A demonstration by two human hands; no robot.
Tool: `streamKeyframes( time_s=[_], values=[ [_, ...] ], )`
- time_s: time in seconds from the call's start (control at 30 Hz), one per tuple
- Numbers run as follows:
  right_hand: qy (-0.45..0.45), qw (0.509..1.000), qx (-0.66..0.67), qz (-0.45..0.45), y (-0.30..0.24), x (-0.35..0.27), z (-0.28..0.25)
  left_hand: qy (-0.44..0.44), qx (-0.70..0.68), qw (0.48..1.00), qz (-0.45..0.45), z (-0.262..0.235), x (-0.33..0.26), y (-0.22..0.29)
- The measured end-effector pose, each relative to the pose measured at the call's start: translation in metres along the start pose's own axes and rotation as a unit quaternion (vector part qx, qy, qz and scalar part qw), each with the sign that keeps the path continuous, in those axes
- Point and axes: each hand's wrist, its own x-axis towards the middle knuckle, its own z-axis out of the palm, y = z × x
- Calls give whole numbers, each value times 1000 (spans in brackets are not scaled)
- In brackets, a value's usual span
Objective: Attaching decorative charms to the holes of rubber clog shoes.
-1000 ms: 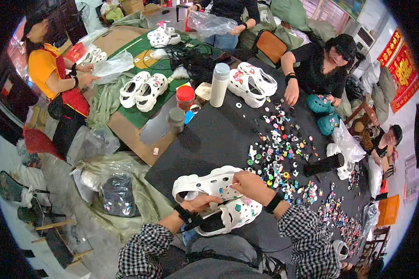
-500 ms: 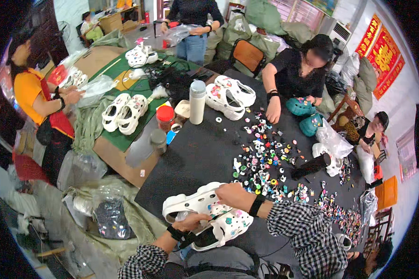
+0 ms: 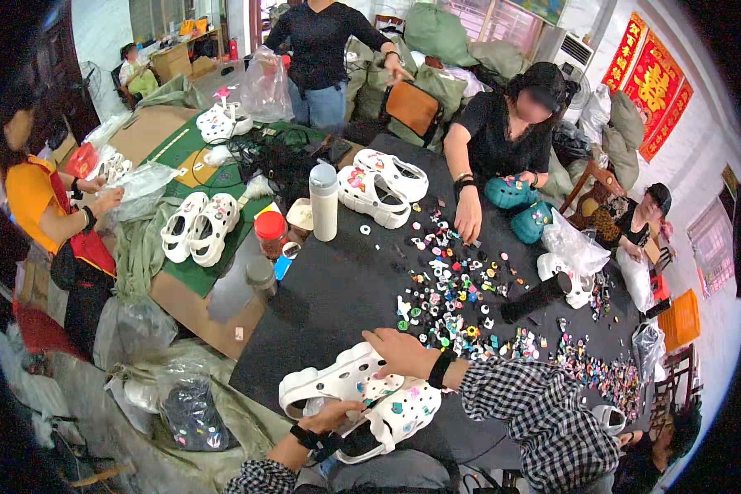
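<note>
Two white foam clogs lie side by side at the near edge of the black table. My left hand (image 3: 329, 414) is closed on the inner edge of the farther white clog (image 3: 317, 380), by its foot opening. Over the front of that clog my right hand (image 3: 403, 354) is bent, with its thumb and fingers against the upper; the fingertips are partly hidden. The nearer white clog (image 3: 410, 412) carries several colourful shoe charms and sits just below my right hand. Small loose charms (image 3: 461, 300) are scattered on the table beyond my right wrist.
A black cylinder (image 3: 535, 298) lies among the charms. A pale bottle (image 3: 323, 202), a red-lidded jar (image 3: 270, 235) and white clogs (image 3: 383, 188) stand farther back. Across the table, a co-worker's hand (image 3: 468, 216) reaches into the charms, near teal clogs (image 3: 510, 193).
My right hand has shifted slightly left along the clog and its fingers look less curled. My left hand keeps its hold. A standing co-worker at the back has spread their arms apart.
</note>
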Motion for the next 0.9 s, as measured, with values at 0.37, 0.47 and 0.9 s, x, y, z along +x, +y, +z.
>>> streamKeyframes(
  time_s=[0.37, 0.47, 0.9],
  values=[
    [-92, 994, 62, 22, 9, 6, 12, -46, -30, 998, 11, 14, -16, 17],
    [-76, 995, 59, 23, 10, 6, 14, -24, 8, 1000, 8, 19, -17, 24],
    [-11, 1000, -16, 9, -5, 2, 15, 12, -23, 996, 82, 12, -4, 1]
  ],
)
